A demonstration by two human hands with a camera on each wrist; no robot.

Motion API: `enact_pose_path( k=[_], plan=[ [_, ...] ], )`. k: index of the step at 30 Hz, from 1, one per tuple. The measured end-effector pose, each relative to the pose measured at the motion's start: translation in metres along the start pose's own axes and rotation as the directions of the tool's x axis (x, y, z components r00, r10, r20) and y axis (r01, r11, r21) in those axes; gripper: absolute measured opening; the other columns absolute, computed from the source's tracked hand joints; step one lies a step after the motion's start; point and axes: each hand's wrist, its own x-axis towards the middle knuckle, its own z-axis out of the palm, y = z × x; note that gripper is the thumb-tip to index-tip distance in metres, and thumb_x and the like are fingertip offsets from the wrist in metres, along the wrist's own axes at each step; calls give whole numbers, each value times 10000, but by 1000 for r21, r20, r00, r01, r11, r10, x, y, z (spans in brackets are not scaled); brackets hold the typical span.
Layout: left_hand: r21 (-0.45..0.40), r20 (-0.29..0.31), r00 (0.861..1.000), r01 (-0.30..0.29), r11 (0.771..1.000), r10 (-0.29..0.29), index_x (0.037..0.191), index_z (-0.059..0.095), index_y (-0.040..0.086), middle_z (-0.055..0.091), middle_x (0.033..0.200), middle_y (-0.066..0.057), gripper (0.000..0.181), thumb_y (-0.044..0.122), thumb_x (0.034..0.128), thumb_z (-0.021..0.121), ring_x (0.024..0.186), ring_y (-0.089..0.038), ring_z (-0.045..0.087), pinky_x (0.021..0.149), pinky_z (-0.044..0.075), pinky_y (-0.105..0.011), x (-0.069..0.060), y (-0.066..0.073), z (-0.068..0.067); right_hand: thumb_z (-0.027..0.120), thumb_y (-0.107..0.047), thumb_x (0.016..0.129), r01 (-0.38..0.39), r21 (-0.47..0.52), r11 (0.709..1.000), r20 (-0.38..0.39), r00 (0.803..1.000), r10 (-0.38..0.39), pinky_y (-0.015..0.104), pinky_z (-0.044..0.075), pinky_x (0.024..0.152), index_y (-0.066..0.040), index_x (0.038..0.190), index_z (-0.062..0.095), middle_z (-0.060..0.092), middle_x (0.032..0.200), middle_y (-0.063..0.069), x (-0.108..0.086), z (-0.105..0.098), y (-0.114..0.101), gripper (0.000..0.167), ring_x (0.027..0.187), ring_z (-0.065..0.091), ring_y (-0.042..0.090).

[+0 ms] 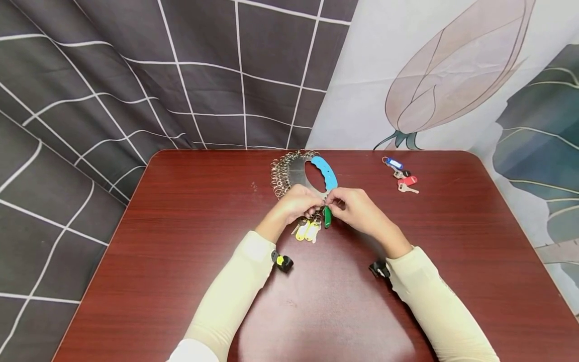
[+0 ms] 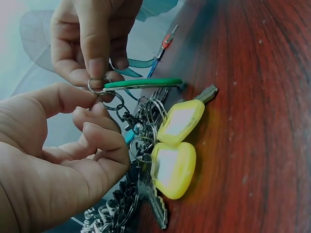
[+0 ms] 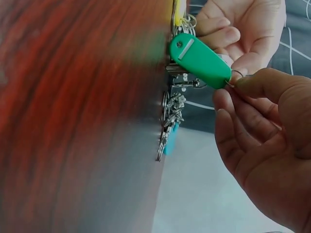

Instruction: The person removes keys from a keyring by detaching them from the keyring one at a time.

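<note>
My left hand (image 1: pixel 296 205) and right hand (image 1: pixel 359 210) meet at the near end of a curved metal key holder (image 1: pixel 297 173) with a blue handle (image 1: pixel 326 172). Between thumb and finger, my right hand pinches the small split ring (image 2: pixel 92 86) of a green key tag (image 3: pixel 201 60). My left fingertips pinch a dark metal ring (image 2: pixel 115 101) right beside it; whether the two rings are linked cannot be told. Two yellow key tags (image 2: pixel 181 121) hang close to my left fingers, with keys (image 2: pixel 158 206) next to them.
Many small rings and clasps (image 1: pixel 279 176) line the holder's outer edge. Toward the table's back right lie a blue tag (image 1: pixel 394 163), a red tag (image 1: pixel 408 181) and keys (image 1: pixel 408 188). Curtains hang behind the dark red table (image 1: pixel 203 201).
</note>
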Motion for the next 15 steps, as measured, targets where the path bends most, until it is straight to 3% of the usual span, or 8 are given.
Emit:
enact_pose_path(
  k=[5, 8, 11, 15],
  plan=[
    [-56, 36, 998, 60, 997, -58, 677, 631, 62, 527, 585, 21, 254, 27, 928, 606, 517, -60, 438, 516, 383, -178, 1, 1, 0, 687, 3, 883, 29, -21, 999, 3, 1000, -29, 290, 539, 679, -87, 913, 728, 696, 824, 1, 0, -1, 0, 104, 728, 594, 119],
    [-55, 52, 997, 67, 996, -64, 673, 623, 67, 522, 586, 23, 255, 29, 924, 592, 520, -59, 435, 512, 377, -175, 3, 1, -1, 680, -1, 883, 18, -32, 999, 5, 1000, -18, 289, 533, 678, -95, 912, 729, 690, 820, -5, 0, -2, 0, 109, 725, 589, 119],
    [-36, 66, 997, 49, 998, -46, 660, 593, 56, 505, 580, 20, 257, 8, 912, 570, 521, -65, 429, 512, 372, -179, 4, 1, -1, 675, -14, 885, -15, -37, 999, 0, 1000, 15, 283, 519, 673, -106, 905, 726, 681, 806, -12, 0, -2, 1, 108, 719, 581, 118],
    [55, 57, 998, -21, 998, 18, 681, 600, 8, 501, 567, 6, 215, -24, 892, 569, 515, -71, 439, 511, 387, -183, 3, 2, -1, 671, -22, 884, -74, -30, 997, -7, 997, 74, 284, 516, 669, -105, 892, 709, 680, 793, -5, 0, -2, 0, 92, 717, 589, 122]
  ],
)
